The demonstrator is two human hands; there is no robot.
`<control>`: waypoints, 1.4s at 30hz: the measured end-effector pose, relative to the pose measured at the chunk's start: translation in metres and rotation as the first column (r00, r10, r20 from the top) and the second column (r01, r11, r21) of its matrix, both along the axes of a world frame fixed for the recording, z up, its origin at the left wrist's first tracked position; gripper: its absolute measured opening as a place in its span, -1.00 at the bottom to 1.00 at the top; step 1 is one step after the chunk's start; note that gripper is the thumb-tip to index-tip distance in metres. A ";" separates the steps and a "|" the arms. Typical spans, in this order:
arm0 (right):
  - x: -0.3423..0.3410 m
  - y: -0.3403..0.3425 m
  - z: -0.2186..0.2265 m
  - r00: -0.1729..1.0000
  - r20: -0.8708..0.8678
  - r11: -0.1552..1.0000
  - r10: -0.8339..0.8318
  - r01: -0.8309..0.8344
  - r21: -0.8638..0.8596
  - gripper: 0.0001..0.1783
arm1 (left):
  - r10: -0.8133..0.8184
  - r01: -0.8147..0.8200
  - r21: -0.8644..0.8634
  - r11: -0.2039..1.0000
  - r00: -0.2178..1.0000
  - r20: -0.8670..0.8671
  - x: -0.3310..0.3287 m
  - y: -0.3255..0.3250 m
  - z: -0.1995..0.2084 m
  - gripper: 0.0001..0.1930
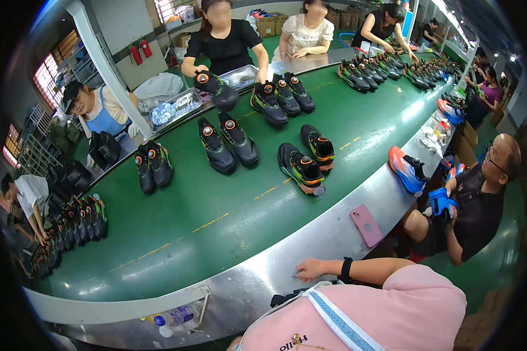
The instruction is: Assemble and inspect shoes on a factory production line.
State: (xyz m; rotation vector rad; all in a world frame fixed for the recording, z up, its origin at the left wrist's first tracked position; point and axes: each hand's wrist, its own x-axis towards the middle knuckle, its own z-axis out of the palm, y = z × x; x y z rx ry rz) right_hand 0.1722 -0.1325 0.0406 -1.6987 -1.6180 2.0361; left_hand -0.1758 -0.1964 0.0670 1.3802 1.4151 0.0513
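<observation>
My right hand [311, 269] rests on the metal edge [263, 275] of the bench, its fingers curled together. Something small and greyish shows at the fingertips, too small to name. A black band [346, 269] circles that wrist. My left hand is out of sight. Ahead, on the green belt [199, 205], stand two black sneakers [300, 167] with green and orange trim, one behind the other. Farther left another black pair [225, 143] with orange dials stands side by side. A pink phone [366, 226] lies on the metal edge, right of my hand.
Across the belt a person in black [225, 50] holds a black sneaker [216, 90]. Sneaker rows [76, 225] line the far left. To the right, a seated co-worker [477, 199] handles a blue shoe [442, 203]; an orange-blue sneaker [408, 169] stands nearby. Bottles [178, 315] lie below the edge.
</observation>
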 end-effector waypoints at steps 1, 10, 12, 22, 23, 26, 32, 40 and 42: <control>0.000 -0.004 0.000 1.000 0.011 1.000 0.007 -0.007 0.017 -0.71 | -0.005 0.005 0.008 1.000 1.000 -0.007 -0.001 -0.002 0.002 -0.68; 0.000 -0.028 0.007 1.000 0.017 0.994 -0.021 0.019 0.111 -0.69 | -0.040 0.043 0.067 0.997 0.998 -0.058 -0.003 -0.015 0.006 -0.68; -0.002 -0.036 0.002 1.000 -0.009 0.992 -0.025 0.026 0.126 -0.70 | -0.037 0.042 0.085 0.996 0.997 -0.064 -0.003 -0.015 0.004 -0.68; 0.001 -0.045 -0.010 0.998 -0.051 0.989 -0.032 0.039 0.140 -0.65 | -0.027 0.044 0.181 0.983 0.995 -0.096 0.003 0.002 -0.001 -0.68; 0.004 -0.046 -0.006 1.000 0.003 0.984 0.014 -0.014 0.175 -0.62 | -0.024 0.043 0.194 0.980 0.995 -0.098 0.004 0.004 -0.001 -0.68; 0.007 -0.052 -0.017 0.998 0.056 0.965 0.043 -0.056 0.255 -0.59 | -0.027 0.050 0.267 0.962 0.995 -0.092 0.013 0.031 0.002 -0.67; 0.013 -0.053 -0.009 0.999 -0.008 0.973 -0.036 0.037 0.227 -0.63 | -0.054 0.081 0.336 0.938 0.995 -0.088 0.027 0.056 0.002 -0.67; 0.009 -0.052 0.013 0.999 0.001 0.955 0.054 -0.052 0.293 -0.64 | -0.066 0.103 0.354 0.930 0.991 -0.113 0.026 0.052 0.004 -0.67; 0.009 -0.052 0.012 0.998 -0.013 0.951 0.056 -0.049 0.304 -0.63 | -0.063 0.103 0.368 0.924 0.991 -0.119 0.028 0.054 0.005 -0.67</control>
